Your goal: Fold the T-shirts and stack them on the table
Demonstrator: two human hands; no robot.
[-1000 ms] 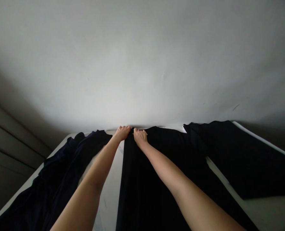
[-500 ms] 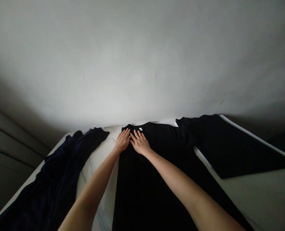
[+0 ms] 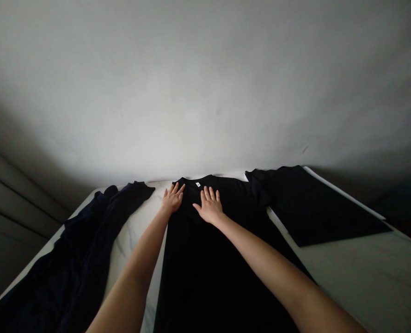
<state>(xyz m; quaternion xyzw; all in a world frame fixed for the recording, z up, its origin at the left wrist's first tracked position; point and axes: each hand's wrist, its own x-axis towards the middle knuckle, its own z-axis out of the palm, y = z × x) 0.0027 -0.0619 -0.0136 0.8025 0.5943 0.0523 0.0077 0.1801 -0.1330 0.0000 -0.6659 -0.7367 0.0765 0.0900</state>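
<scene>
Garment (image 3: 205, 277) in black lies spread on the pale, marbled bench (image 3: 358, 273), neckline toward the wall (image 3: 191, 92), with 1 small white label (image 3: 198, 184) at the neck. Both hands are open, palms down, gripping nothing: the left hand (image 3: 172, 200) rests at the garment's left shoulder edge, and the right hand (image 3: 210, 206) lies just below the label, fingers spread.

Smoothing of this kind seems best done with flat palms and light, even pressure, working outward from the neckline. The left hand can anchor the shoulder while the right eases creases away; pressing too hard could drag the collar askew or bunch the fabric.

Rightward, a black cloth (image 3: 323, 212) with a white strip along its far edge meets the garment near the sleeve; whether they are joined is unclear. Leftward, apart, lies a rumpled navy garment (image 3: 83, 254).
</scene>
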